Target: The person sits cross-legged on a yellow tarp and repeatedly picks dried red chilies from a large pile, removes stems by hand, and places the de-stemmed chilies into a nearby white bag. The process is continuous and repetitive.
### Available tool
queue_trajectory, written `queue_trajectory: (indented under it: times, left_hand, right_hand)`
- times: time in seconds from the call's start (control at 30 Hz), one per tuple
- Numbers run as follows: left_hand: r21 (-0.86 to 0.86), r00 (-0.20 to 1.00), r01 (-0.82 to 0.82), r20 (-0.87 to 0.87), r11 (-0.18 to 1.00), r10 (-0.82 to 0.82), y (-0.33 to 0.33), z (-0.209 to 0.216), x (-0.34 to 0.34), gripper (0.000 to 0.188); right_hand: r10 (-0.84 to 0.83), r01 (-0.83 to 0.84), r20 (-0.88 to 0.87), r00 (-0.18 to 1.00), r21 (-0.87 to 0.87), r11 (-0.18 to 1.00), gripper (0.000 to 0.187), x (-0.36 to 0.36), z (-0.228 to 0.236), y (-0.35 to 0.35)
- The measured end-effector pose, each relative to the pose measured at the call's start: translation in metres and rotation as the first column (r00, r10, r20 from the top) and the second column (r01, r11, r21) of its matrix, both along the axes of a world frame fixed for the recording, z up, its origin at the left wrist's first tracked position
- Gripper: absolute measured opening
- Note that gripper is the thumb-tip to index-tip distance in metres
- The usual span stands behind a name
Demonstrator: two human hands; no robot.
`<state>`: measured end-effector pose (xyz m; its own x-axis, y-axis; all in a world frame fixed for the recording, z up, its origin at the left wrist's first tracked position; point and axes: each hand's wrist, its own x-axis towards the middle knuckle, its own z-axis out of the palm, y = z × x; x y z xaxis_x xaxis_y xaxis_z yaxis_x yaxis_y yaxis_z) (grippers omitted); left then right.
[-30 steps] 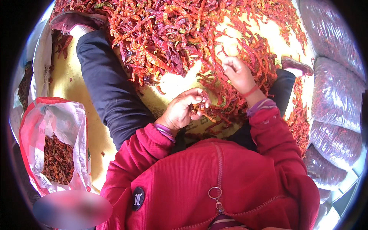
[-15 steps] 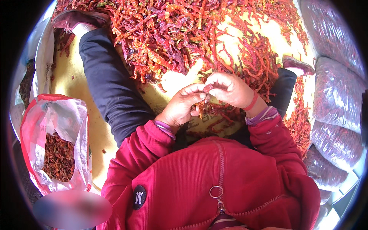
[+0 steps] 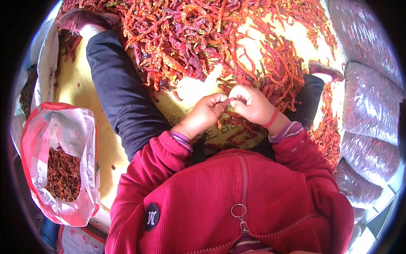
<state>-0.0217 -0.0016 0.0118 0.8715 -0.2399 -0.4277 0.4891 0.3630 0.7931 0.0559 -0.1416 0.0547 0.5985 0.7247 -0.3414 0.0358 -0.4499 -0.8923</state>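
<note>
Between my legs, my left hand and my right hand meet fingertip to fingertip. Both are closed in a pinch on a dried red chili pepper, of which only a small dark-red piece shows between the fingers. Most of it is hidden. An orange-red bit of chili shows just below my left fingers; whether that hand holds it I cannot tell. Beyond my hands spreads a large heap of wrinkled dried chilies, with some loose chilies under and behind my right wrist.
On the left stands an open white bag with a red rim, partly filled with small brownish-red chili pieces. Clear plastic sacks line the right side. My outstretched legs flank the yellow sheet under the chilies.
My fingers have drawn closer together around the chili, and my right hand has turned so its back shows more. The white bag looks nearly unchanged.
</note>
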Motion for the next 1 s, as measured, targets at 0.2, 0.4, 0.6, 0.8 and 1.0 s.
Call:
queue_trajectory:
  times: [0.2,0.4,0.6,0.8,1.0]
  left_hand:
    - [-0.324,0.970,0.109,-0.172,0.940,-0.171,0.001,-0.003,-0.007,0.011]
    - [-0.360,0.951,0.150,-0.201,0.921,-0.234,0.001,0.003,-0.007,0.009]
    - [-0.385,0.941,0.120,-0.249,0.915,-0.228,-0.003,0.006,-0.004,0.009]
    - [-0.358,0.947,0.099,-0.252,0.928,-0.199,-0.002,0.007,-0.003,0.009]
    - [-0.283,0.963,-0.050,-0.267,0.958,-0.028,-0.001,-0.003,-0.001,0.010]
  right_hand:
    - [-0.219,0.220,0.020,0.976,-0.084,0.972,0.008,0.023,0.014,-0.047]
    - [0.158,0.090,0.654,0.740,-0.329,0.940,0.020,0.057,-0.002,-0.077]
    - [0.328,-0.073,0.659,0.677,-0.384,0.920,0.024,0.039,-0.048,0.012]
    - [0.221,-0.007,0.570,0.791,-0.352,0.936,0.020,0.051,-0.068,0.006]
    - [-0.115,0.135,-0.129,0.985,0.163,0.977,0.010,0.041,-0.045,-0.035]
